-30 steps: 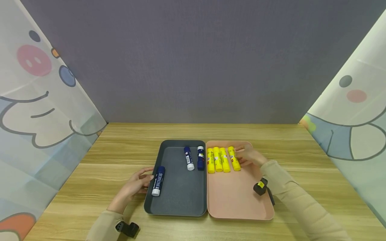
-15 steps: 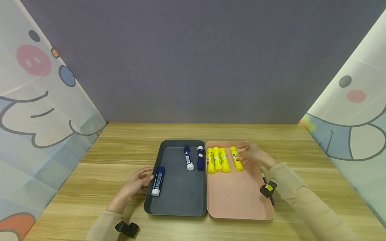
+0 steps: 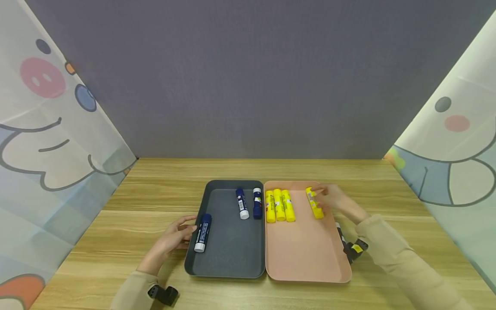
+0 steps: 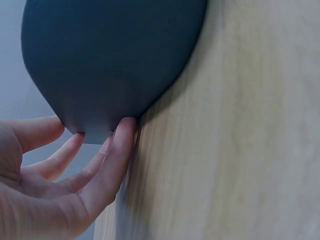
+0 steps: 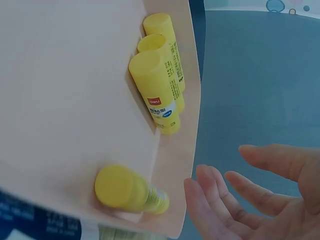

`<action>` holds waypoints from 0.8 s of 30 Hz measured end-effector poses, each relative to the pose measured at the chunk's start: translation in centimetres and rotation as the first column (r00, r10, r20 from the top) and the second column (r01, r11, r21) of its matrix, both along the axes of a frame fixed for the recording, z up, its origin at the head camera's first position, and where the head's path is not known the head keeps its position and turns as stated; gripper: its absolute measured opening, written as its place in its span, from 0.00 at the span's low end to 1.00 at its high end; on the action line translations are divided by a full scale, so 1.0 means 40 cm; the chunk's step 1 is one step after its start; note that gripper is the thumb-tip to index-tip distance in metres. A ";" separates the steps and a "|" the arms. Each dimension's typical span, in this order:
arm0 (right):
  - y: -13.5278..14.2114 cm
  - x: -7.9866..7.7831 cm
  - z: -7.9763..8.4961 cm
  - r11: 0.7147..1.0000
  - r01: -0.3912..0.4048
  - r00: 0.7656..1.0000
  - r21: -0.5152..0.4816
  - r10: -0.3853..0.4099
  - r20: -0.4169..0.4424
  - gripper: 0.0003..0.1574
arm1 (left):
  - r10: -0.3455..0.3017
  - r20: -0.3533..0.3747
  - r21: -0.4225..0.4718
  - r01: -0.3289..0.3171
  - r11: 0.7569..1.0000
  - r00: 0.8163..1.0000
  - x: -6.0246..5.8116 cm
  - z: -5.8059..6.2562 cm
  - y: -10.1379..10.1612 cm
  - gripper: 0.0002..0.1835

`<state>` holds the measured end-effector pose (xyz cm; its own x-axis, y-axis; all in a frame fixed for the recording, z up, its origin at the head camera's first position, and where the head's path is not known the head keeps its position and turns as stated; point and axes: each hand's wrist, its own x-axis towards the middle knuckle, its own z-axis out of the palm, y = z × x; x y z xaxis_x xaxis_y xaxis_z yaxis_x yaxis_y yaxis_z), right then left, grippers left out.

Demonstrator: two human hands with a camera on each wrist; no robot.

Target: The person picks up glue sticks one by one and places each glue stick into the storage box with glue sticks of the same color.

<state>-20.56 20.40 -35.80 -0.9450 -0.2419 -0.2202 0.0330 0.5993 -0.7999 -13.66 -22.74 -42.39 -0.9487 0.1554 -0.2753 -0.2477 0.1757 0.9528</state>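
Observation:
A yellow glue stick (image 3: 314, 203) lies slightly tilted near the right side of the pink tray (image 3: 306, 262). Just right of its upper part, my right hand (image 3: 335, 199) has its fingers spread loosely. The right wrist view shows a gap between those fingers and the yellow glue stick (image 5: 132, 190). Three more yellow glue sticks (image 3: 278, 205) line the tray's left side. My left hand (image 3: 173, 237) rests against the outer left wall of the dark grey tray (image 3: 232, 262). In the left wrist view, its spread fingertips touch the wall of that tray (image 4: 110, 60).
Inside the dark grey tray are three navy glue sticks: one at left (image 3: 203, 233), one upper middle (image 3: 242, 204) and one by the right wall (image 3: 257, 203). Another dark glue stick (image 3: 339, 231) lies outside the pink tray, partly hidden by the wrist camera. Both trays stand on a wooden table (image 3: 166, 193).
The right-hand yellow glue stick has shifted to the right, away from the other yellow ones, with my right hand moving alongside. My left hand has stayed in place.

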 end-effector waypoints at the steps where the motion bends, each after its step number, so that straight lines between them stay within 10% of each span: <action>1: 0.004 0.003 0.002 1.000 -0.001 1.000 -0.008 0.001 -0.001 0.28 | 0.001 0.000 0.000 -0.001 1.000 1.000 0.000 0.000 0.000 0.27; 24: 0.082 0.070 0.010 0.997 0.018 0.998 0.077 -0.014 -0.062 0.28 | 0.006 -0.001 -0.002 -0.006 1.000 1.000 0.000 0.001 0.001 0.27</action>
<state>-17.78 23.68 -35.41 -0.9609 -0.2113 -0.1791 -0.0048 0.6591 -0.7520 -13.67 -22.70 -42.36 -0.9498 0.1495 -0.2750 -0.2481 0.1760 0.9526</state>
